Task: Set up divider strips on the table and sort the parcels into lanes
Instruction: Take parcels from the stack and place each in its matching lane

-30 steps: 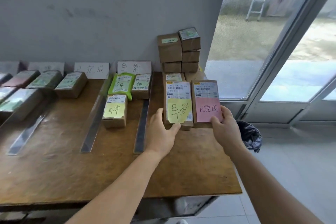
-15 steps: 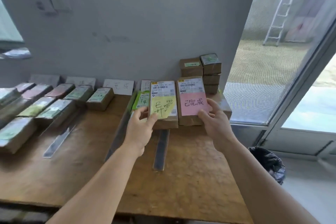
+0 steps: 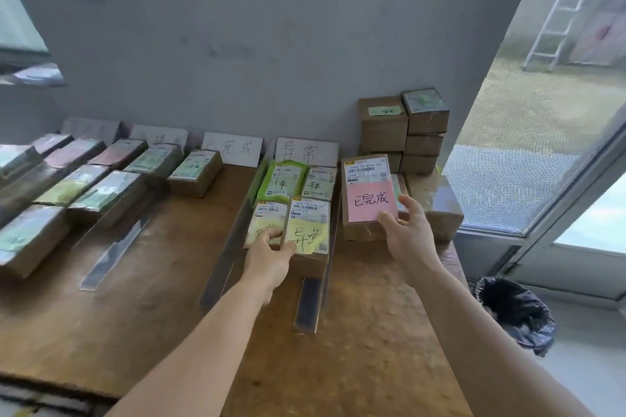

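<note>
My left hand [image 3: 269, 259] grips a brown parcel with a yellow note [image 3: 307, 230] at its near edge, down in the lane between two clear divider strips [image 3: 222, 269] [image 3: 310, 301], beside another yellow-noted parcel [image 3: 262, 222]. My right hand [image 3: 408, 234] holds a parcel with a pink note [image 3: 367, 198] by its near right corner, just right of that lane. A green-wrapped parcel [image 3: 283, 179] and a small boxed one [image 3: 320, 181] lie further back in the lane. White lane labels [image 3: 306, 151] [image 3: 233, 149] lean against the wall.
Stacked brown boxes [image 3: 403, 125] stand at the back right of the wooden table [image 3: 135, 315], with a larger box [image 3: 437, 203] in front. Sorted parcels [image 3: 101, 176] fill the left lanes beside another strip [image 3: 111, 257]. A black bin bag [image 3: 515, 311] sits on the floor right.
Both parcels were held up side by side. The left hand has since carried the yellow-noted one down and left into the lane; the pink-noted one stays in my right hand.
</note>
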`<state>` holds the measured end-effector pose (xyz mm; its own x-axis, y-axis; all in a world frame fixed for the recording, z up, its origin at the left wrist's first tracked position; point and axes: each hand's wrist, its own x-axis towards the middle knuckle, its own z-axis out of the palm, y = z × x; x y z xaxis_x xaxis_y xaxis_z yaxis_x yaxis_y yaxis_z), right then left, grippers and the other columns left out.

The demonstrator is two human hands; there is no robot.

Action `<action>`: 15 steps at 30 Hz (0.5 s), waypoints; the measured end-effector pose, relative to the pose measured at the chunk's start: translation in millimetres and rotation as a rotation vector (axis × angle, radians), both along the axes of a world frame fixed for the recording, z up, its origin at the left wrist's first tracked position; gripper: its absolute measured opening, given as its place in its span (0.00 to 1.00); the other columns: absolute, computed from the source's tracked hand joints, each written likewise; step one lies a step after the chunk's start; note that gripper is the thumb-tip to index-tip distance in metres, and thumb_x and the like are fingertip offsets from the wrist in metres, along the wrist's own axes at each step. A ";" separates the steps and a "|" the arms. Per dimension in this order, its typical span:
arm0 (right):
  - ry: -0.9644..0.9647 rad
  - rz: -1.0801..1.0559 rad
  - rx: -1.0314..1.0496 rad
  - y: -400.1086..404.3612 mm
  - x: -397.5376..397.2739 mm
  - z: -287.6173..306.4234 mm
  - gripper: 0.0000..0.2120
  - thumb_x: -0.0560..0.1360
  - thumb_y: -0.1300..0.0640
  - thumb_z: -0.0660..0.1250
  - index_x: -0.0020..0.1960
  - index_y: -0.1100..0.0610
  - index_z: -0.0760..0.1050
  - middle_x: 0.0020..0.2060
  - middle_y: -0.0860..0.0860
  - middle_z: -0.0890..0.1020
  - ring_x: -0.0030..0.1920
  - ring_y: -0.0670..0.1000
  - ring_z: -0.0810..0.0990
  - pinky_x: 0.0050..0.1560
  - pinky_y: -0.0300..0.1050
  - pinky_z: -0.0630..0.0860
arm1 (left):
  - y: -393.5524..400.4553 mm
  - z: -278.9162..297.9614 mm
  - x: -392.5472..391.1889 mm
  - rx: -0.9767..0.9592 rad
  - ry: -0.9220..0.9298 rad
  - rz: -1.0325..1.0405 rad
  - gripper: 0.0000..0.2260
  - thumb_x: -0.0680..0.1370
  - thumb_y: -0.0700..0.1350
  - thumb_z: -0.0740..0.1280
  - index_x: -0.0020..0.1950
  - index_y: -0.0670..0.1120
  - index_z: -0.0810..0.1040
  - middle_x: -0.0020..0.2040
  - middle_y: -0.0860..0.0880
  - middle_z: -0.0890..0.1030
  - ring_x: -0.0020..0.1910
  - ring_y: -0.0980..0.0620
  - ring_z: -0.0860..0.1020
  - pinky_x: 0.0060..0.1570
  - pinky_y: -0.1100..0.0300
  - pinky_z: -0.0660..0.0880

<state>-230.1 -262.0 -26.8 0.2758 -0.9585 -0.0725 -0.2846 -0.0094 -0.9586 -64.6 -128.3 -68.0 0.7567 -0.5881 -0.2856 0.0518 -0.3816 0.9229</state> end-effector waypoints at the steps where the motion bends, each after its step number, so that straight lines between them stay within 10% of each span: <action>1: 0.015 -0.003 0.002 -2.4 1.2 -2.1 0.26 0.76 0.52 0.65 0.72 0.47 0.62 0.49 0.50 0.81 0.45 0.47 0.80 0.39 0.43 0.74 | -2.3 -3.8 0.9 0.012 0.011 -0.014 0.13 0.78 0.46 0.67 0.62 0.53 0.71 0.59 0.49 0.78 0.55 0.49 0.75 0.56 0.52 0.74; 10: 0.055 0.044 0.040 -12.9 17.6 -18.2 0.24 0.76 0.52 0.65 0.71 0.49 0.64 0.47 0.45 0.79 0.46 0.45 0.80 0.39 0.41 0.75 | -20.2 -25.5 -0.9 0.236 -0.267 -0.055 0.14 0.79 0.50 0.65 0.63 0.52 0.70 0.64 0.46 0.72 0.48 0.52 0.70 0.41 0.60 0.69; 15: 0.062 0.058 0.036 -19.7 20.9 -18.3 0.25 0.76 0.51 0.65 0.71 0.50 0.64 0.54 0.47 0.79 0.52 0.48 0.79 0.45 0.44 0.74 | -11.8 -36.9 -1.7 0.427 -0.729 -0.296 0.21 0.79 0.51 0.63 0.72 0.52 0.66 0.66 0.46 0.67 0.65 0.45 0.64 0.59 0.51 0.69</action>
<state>-209.1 -281.7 -45.1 0.3243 -0.9376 -0.1257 -0.3434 0.0072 -0.9392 -66.3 -140.1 -104.9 0.6695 -0.7422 -0.0320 -0.6476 -0.6042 0.4643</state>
